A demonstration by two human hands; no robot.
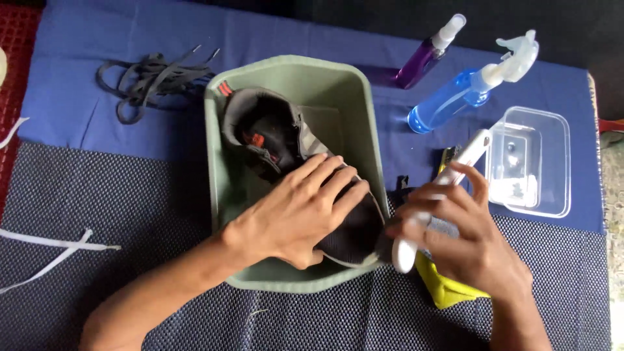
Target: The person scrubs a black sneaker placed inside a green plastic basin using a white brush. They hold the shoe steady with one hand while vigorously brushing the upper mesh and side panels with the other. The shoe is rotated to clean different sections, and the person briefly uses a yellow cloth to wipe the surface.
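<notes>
Left hand (300, 211): your left hand lies palm-down on the shoe, fingers spread over the toe half; the grip is closed on the shoe, thumb tucked under its near edge.
Right hand (465, 237): your right hand is closed around the brush handle, fingers curled over it, at the right of the tub's near corner.
Shoe (273, 133): dark grey with red marks at the heel and inside the collar; it sits in the tub, heel toward the far-left corner, toe toward the near-right corner. No lace shows in it.
Brush (468, 156): white and long, slanted from far right to near left; its rounded near end meets the shoe's toe at the tub rim. You cannot tell whether bristles touch the shoe.
Tub (354, 84): green, rectangular, on the worktop, straddling the blue cloth and the dark mat.
Laces (149, 78): a dark bundle on the blue cloth (65, 97), just left of the tub's far corner.
Bottles: a purple spray bottle (422, 58) and a blue trigger bottle (455, 97) lie on the cloth, right of the tub.
Box (559, 162): clear plastic, right of the brush, small bits inside.
Yellow cloth (448, 289): on the mat (97, 201), partly under your right hand.
White strips (58, 250): on the mat at the left edge, well apart from the tub.
</notes>
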